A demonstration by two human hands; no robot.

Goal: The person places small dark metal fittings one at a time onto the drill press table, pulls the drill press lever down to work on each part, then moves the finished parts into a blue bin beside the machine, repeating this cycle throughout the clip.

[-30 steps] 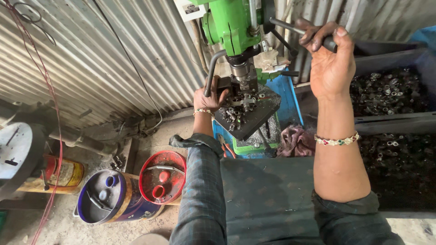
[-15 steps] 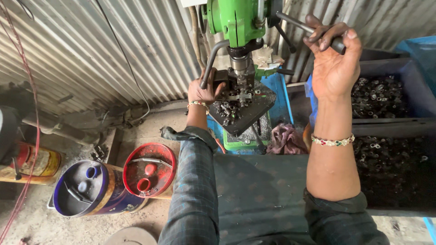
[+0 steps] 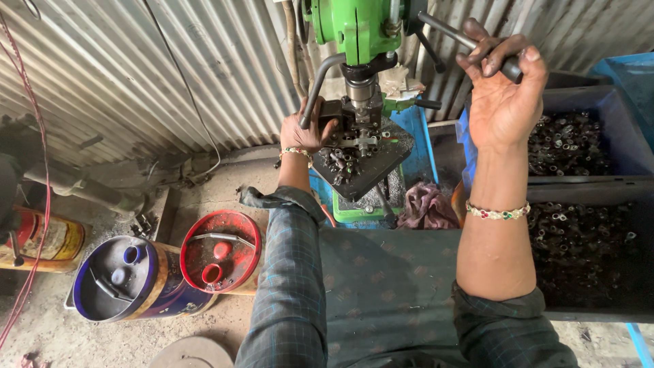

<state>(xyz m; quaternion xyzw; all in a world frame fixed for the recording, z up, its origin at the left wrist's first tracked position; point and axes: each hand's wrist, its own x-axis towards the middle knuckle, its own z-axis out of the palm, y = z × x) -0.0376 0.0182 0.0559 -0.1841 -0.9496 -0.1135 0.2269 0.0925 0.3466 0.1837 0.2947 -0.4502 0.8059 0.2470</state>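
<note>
- Your right hand (image 3: 504,102) is raised, fingers (image 3: 494,54) wrapped shut around the dark feed handle (image 3: 470,44) of the green drill press (image 3: 357,27)
- Beaded bracelet (image 3: 497,211) sits on your right wrist, sleeve pushed back to the elbow
- Your left hand (image 3: 306,133) is at the left edge of the drill table (image 3: 368,160), fingers curled by the small dark clamp block (image 3: 337,112) — whether they actually pinch it, cannot tell
- Second bracelet (image 3: 296,151) on the left wrist
- Drill chuck (image 3: 361,88) hangs straight above a small metal workpiece (image 3: 361,140) on the table; loose small metal parts lie scattered around it
- A curved grey hose (image 3: 317,85) bends down from the press head just beside your left hand
- To your right, two dark bins (image 3: 586,184) full of small metal ring-like parts — upper bin behind, lower one nearer you
- Blue crate (image 3: 630,75) at the far right edge
- Purple-brown rag (image 3: 426,204) lies below the drill table, near the green base
- On the floor to your left: red-lidded drum (image 3: 218,252) touching a blue-lidded drum (image 3: 116,279), both upright
- Red and yellow can (image 3: 48,238) at the far left, on its side
- Corrugated metal wall (image 3: 170,68) behind everything
</note>
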